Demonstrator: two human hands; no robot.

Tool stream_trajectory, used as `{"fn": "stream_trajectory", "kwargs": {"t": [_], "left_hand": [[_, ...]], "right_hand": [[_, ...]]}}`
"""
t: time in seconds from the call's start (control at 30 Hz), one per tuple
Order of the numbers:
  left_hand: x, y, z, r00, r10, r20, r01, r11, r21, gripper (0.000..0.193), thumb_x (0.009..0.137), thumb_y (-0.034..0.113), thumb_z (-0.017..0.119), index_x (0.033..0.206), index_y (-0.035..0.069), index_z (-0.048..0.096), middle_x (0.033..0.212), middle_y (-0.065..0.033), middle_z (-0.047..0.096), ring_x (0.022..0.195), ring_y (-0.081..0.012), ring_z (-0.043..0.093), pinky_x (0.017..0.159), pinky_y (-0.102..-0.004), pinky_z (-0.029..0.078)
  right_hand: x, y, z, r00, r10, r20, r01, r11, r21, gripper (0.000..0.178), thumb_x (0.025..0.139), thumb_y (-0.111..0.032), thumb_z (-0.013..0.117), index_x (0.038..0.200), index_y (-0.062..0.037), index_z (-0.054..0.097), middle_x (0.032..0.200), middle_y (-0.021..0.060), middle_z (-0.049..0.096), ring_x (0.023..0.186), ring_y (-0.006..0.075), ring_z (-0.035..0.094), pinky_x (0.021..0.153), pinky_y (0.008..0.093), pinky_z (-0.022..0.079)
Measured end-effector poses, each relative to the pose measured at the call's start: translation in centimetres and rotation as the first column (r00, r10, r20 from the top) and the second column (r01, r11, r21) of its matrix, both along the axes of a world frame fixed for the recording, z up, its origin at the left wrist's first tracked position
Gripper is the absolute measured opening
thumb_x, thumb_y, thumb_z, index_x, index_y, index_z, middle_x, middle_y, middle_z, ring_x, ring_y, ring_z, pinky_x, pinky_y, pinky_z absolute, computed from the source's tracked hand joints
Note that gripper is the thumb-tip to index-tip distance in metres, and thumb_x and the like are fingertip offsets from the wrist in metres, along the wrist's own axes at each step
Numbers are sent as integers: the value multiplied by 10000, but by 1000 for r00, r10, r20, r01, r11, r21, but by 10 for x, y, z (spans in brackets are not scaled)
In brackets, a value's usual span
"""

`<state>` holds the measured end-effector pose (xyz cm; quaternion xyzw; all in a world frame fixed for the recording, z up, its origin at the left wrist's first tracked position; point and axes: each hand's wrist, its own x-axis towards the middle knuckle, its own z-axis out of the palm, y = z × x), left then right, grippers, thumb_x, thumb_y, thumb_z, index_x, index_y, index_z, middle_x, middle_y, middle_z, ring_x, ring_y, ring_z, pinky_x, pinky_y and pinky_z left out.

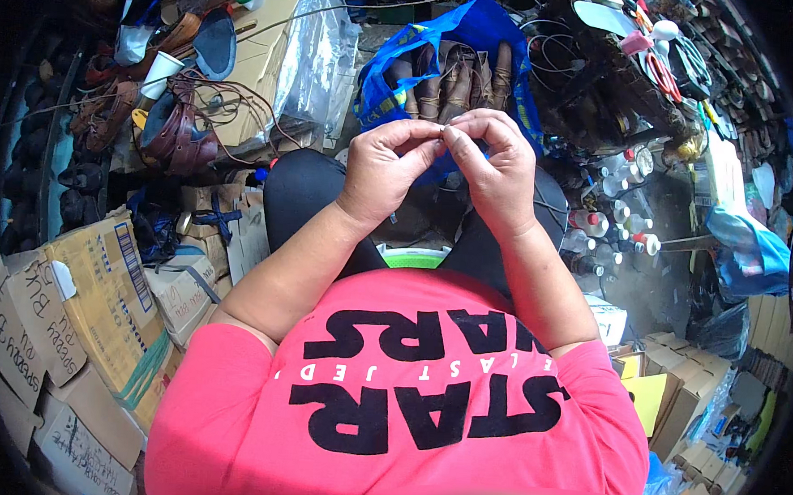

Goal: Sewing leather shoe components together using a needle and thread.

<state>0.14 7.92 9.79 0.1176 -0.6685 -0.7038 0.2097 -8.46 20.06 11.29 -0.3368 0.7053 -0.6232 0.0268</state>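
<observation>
Both of my hands meet in front of me, above my knees. The fingertips of my left hand [385, 162] are pinched together, touching those of my right hand [495, 167], which are pinched too. Between them shows a tiny pale bit [444, 133], too small to name. Just beyond my hands a blue bag [382, 90] gapes open. Inside it stand several brown, rounded, long pieces [459, 88], some with cord round them; my fingers cover part of the bag.
At the left are a maroon leather shoe upper [183, 133] with long laces, a white cup [161, 74] and stacked cardboard boxes [108, 277]. Several small bottles [613, 223] stand at the right. A cluttered bench [594, 70] with tools lies far right. I sit on a green-topped stool [412, 259].
</observation>
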Motion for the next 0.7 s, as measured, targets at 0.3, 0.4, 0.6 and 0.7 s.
{"fn": "stream_trajectory", "kwargs": {"t": [0.3,0.4,0.6,0.7], "left_hand": [[-1,0,-4,1000,15,-18,-15,1000,9,133,804,17,642,935,13,667,855,-45,661,771,-84,608,699,-214,498],[0,-1,-2,1000,-4,-5,4,1000,-11,150,814,0,624,963,-4,646,890,-65,653,803,-108,611,739,-234,503],[-2,1,-3,1000,19,-15,-19,1000,-1,139,801,19,645,937,18,669,851,-42,662,770,-82,606,697,-215,498],[-2,1,-3,1000,19,-4,-19,1000,-18,140,799,22,649,937,20,671,848,-41,662,766,-81,606,693,-214,497]], "right_hand": [[0,-1,1,999,18,41,-17,1000,-17,92,760,-97,652,748,-7,635,801,95,622,801,186,591,742,287,453],[0,-1,0,998,20,53,-19,1000,-18,89,761,-94,650,750,-7,635,792,92,617,798,186,589,738,287,453],[-2,0,-1,998,45,43,-46,999,1,84,785,-77,636,765,3,618,824,81,598,797,160,567,720,268,445],[-2,-1,-5,996,33,86,-30,999,-37,92,769,-92,644,754,-2,630,797,92,609,773,181,584,717,285,454]]}}
